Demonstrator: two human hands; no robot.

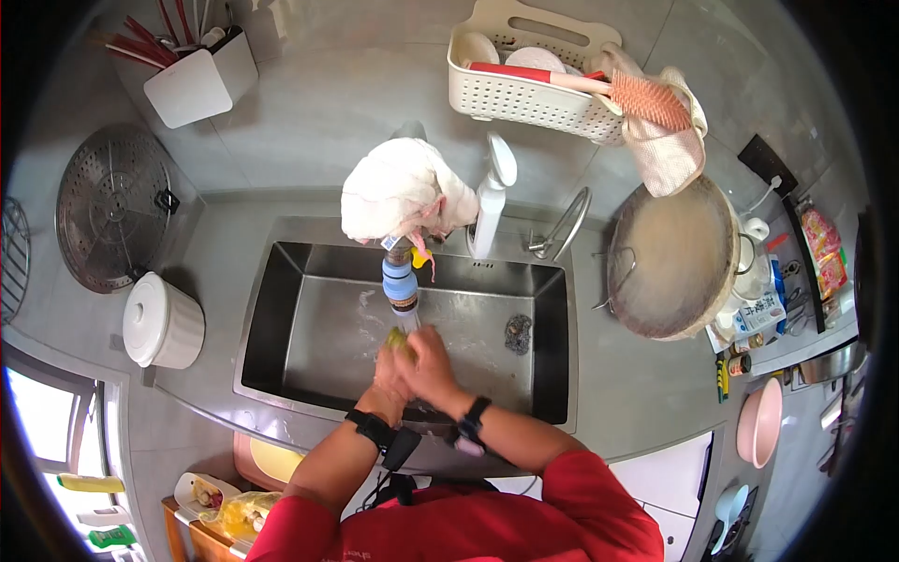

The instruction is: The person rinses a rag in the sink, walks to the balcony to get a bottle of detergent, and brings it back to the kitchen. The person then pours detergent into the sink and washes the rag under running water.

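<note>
Just below the banded blue faucet nozzle (400, 284), fingers of the right hand (429, 363) are clamped on a small yellow-green piece (401, 343), right where falling water (410, 321) reaches it! The left hand (386, 375) presses alongside, fingers too hidden to call. Smooth stainless-steel sink (323, 347) around them, wiry scouring pad (518, 333) at three o'clock, crumpled white cloth (398, 192) at twelve, perforated plastic basket (538, 105) beyond at one.
</note>
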